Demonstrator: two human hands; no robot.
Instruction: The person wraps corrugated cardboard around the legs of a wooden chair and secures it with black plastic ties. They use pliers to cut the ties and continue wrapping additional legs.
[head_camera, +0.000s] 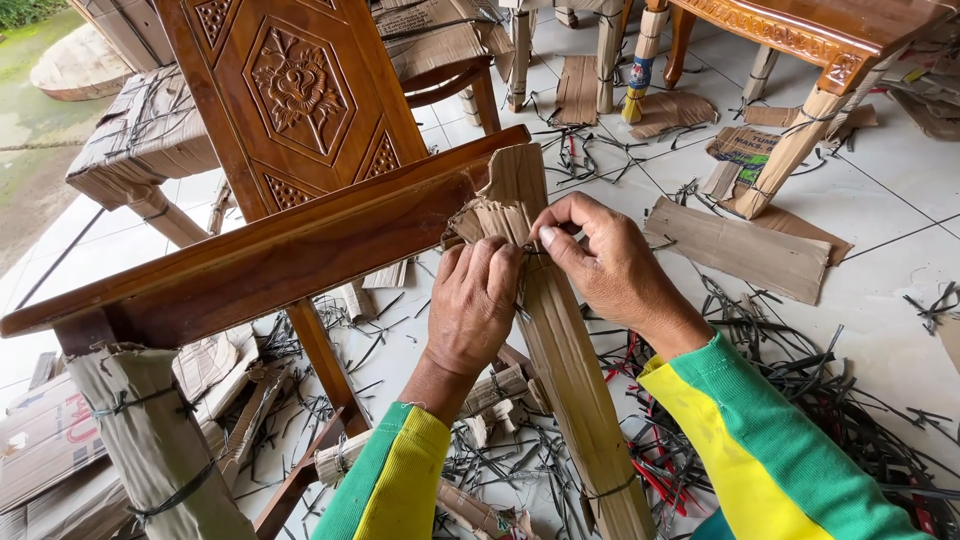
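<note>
Hands on cardboard-wrapped chair leg (560, 340).
Left hand (475, 305) gripping brown wrap; right hand (600, 262) pinching thin strap (527, 250); printed cardboard scrap (745, 147) beyond.

There is just one view, and it comes from a camera on the person's head. It looks down and a bit forward, very close to the two hands (540, 290), which sit in the middle of the picture near a chair leg (570, 380) wrapped in cardboard. Past them it sees the white floor (880, 230) below, with more wrapped legs at the top, and some green ground outside at the far top left.
</note>
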